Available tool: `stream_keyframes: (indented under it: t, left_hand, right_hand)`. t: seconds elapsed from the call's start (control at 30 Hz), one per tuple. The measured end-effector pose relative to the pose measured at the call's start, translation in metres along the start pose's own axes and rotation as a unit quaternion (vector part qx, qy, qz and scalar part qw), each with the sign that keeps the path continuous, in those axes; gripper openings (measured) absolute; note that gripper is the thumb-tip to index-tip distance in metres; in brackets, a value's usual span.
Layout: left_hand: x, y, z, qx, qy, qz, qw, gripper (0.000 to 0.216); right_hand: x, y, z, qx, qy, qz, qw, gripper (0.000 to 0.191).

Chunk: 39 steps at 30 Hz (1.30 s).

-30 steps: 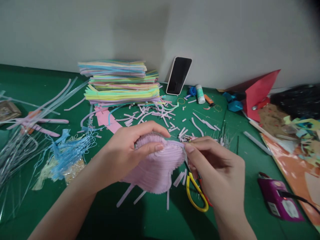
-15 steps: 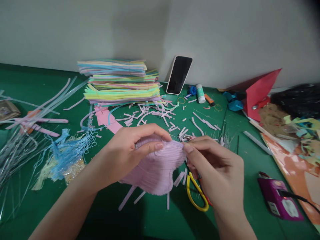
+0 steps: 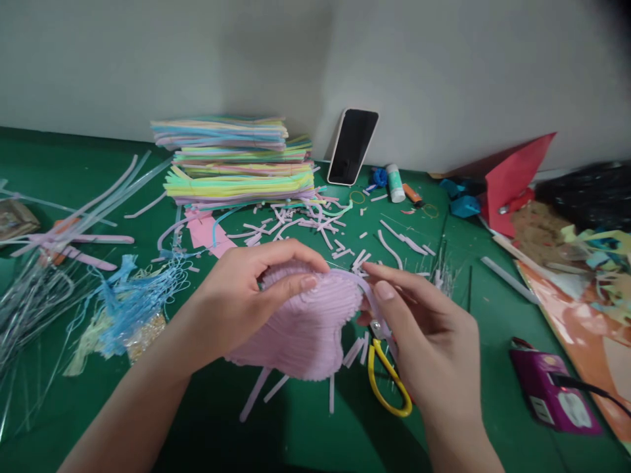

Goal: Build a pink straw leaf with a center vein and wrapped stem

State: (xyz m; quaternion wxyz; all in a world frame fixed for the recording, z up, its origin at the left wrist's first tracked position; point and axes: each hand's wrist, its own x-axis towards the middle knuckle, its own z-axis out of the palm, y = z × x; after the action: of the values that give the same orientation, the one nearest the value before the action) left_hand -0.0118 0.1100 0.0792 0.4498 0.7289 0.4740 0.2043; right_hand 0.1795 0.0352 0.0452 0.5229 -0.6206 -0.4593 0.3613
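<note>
My left hand (image 3: 251, 295) is closed, thumb on top, round a lilac ribbed piece (image 3: 305, 328) that looks built from rows of pipe cleaners. A lilac pipe cleaner (image 3: 367, 289) curves away from the piece's upper right edge. It runs in beneath the thumb of my right hand (image 3: 424, 328), whose fingers are closed on it. Under that hand, on the table, lie scissors with a yellow handle (image 3: 389, 384); their blades are mostly hidden. Cut lilac pipe cleaner bits (image 3: 353, 351) lie beside them.
Bundled coloured pipe cleaners (image 3: 241, 184) are stacked at the back, near a phone (image 3: 353, 146) leaning on the wall. Blue tassels (image 3: 128, 309) and clear plastic strips (image 3: 34, 309) lie at left. To the right are a purple box with a cable (image 3: 552, 391) and a red folded sheet (image 3: 517, 184).
My right thumb and fingers have come away from the piece's edge, and the pipe cleaner now shows as a curve between them. The piece has shifted slightly left with my left hand.
</note>
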Motion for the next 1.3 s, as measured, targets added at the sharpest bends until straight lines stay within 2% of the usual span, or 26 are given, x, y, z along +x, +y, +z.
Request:
stream_keyframes:
  t: [0.17, 0.3, 0.57, 0.73, 0.83, 0.9, 0.97, 1.07, 1.3]
  left_hand:
    - [0.0, -0.002, 0.0, 0.012, 0.03, -0.001, 0.999, 0.025]
    - [-0.002, -0.004, 0.001, 0.012, 0.078, 0.018, 0.997, 0.043]
    - [-0.003, -0.002, 0.004, -0.013, 0.083, -0.026, 0.996, 0.057]
    - [-0.001, 0.0, 0.006, -0.058, 0.065, -0.028, 0.996, 0.05]
    - [0.004, -0.008, 0.006, -0.158, 0.073, -0.011, 0.985, 0.034]
    - [0.009, -0.019, 0.005, -0.235, 0.136, -0.021, 0.962, 0.025]
    - [0.015, -0.03, 0.004, -0.254, 0.178, -0.046, 0.949, 0.024]
    - [0.022, -0.045, 0.003, -0.237, 0.202, -0.081, 0.947, 0.023]
    - [0.029, -0.062, 0.007, -0.196, 0.214, -0.062, 0.955, 0.054]
  right_hand:
    - [-0.004, 0.004, 0.0, 0.019, 0.008, -0.032, 0.999, 0.017]
    - [-0.004, 0.004, 0.003, 0.02, 0.018, -0.037, 0.999, 0.019]
    - [-0.005, 0.005, 0.004, 0.015, 0.011, -0.042, 0.999, 0.015]
    - [-0.005, 0.007, 0.01, 0.061, 0.008, -0.011, 0.998, 0.02]
    - [-0.004, 0.008, 0.012, 0.076, 0.017, 0.003, 0.997, 0.02]
    - [-0.003, 0.009, 0.012, 0.08, 0.022, 0.004, 0.997, 0.019]
    - [-0.001, 0.01, 0.011, 0.092, 0.018, 0.01, 0.996, 0.018]
    - [0.001, 0.012, 0.01, 0.111, 0.011, 0.02, 0.994, 0.017]
    - [0.0, 0.017, 0.008, 0.129, 0.002, 0.031, 0.991, 0.018]
